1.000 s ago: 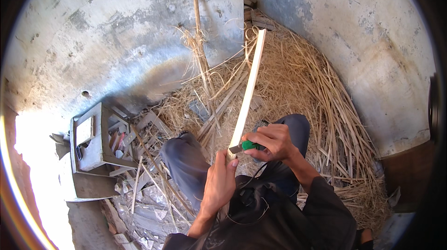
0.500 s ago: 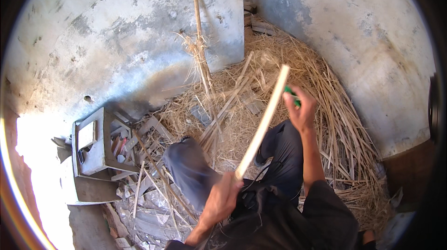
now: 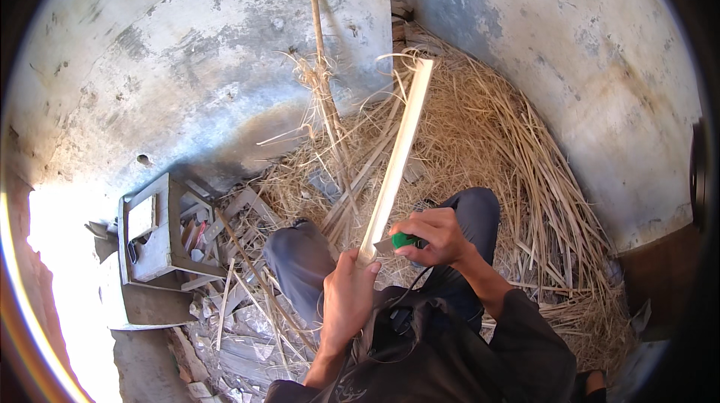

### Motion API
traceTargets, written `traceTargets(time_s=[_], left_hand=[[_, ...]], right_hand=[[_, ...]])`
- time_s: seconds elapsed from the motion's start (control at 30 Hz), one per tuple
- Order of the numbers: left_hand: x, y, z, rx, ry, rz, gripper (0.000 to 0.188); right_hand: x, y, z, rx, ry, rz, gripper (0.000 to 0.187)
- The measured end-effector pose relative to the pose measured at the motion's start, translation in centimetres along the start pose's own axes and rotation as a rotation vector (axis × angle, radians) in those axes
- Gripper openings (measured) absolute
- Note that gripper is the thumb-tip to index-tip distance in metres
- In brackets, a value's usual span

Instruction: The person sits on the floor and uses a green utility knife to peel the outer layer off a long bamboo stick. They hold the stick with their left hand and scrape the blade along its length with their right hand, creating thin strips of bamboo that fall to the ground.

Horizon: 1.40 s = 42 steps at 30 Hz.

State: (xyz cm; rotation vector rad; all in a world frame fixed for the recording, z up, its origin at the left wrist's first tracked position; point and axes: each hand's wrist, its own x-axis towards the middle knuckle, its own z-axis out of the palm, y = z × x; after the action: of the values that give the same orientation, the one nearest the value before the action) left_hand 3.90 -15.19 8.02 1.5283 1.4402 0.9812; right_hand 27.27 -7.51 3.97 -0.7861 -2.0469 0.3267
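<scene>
My left hand (image 3: pixel 349 292) is closed round the lower end of a long pale bamboo strip (image 3: pixel 403 144). The strip slants up and away, and a few thin shavings curl at its far end. In my right hand (image 3: pixel 439 238) is a knife (image 3: pixel 405 239) with a green handle. Its short blade meets the right edge of the strip, just above my left hand. My fingers hide most of the handle.
Shavings (image 3: pixel 450 133) and a heap of split strips (image 3: pixel 547 193) cover the floor ahead and right. A stick (image 3: pixel 319 20) leans against the wall. On the left stands a worn wooden cabinet (image 3: pixel 154 253) with odds and ends inside. My bent knees (image 3: pixel 300 253) flank the strip.
My right hand has come down and toward me, bringing the knife to the strip near my left hand. The strip's far end has swung up and left, now with curled shavings. My right knee has shifted.
</scene>
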Motion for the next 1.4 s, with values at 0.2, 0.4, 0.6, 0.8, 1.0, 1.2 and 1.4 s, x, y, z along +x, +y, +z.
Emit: traceTargets(time_s=[0.2, 0.4, 0.6, 0.8, 1.0, 1.2, 1.4], left_hand=[[0.0, 1.0, 0.1, -0.005, 0.008, 0.037, 0.024], [-0.1, 1.8, -0.7, -0.052, -0.066, -0.087, 0.031], [-0.1, 1.9, -1.0, -0.055, -0.099, -0.119, 0.03], [-0.2, 1.2, -1.1, -0.085, -0.108, -0.063, 0.028], [-0.4, 1.4, -1.3, -0.075, -0.108, -0.053, 0.023], [-3.3, -2.0, -1.3, -0.117, -0.219, -0.045, 0.019], [-1.4, -1.6, -1.4, -0.083, -0.04, -0.071, 0.016]], right_hand=[[0.3, -0.5, 0.3, -0.04, 0.04, -0.037, 0.027], [1.5, -1.6, -1.1, -0.19, 0.051, -0.099, 0.029], [1.7, -1.3, -1.5, -0.277, 0.081, -0.158, 0.033], [1.7, -1.3, -1.6, -0.307, 0.084, -0.167, 0.036], [1.8, -1.0, -2.2, -0.345, 0.087, -0.179, 0.036], [1.7, 6.8, -7.0, -0.299, 0.554, 0.305, 0.034], [0.7, 4.5, -4.8, -0.118, 0.395, 0.196, 0.026]])
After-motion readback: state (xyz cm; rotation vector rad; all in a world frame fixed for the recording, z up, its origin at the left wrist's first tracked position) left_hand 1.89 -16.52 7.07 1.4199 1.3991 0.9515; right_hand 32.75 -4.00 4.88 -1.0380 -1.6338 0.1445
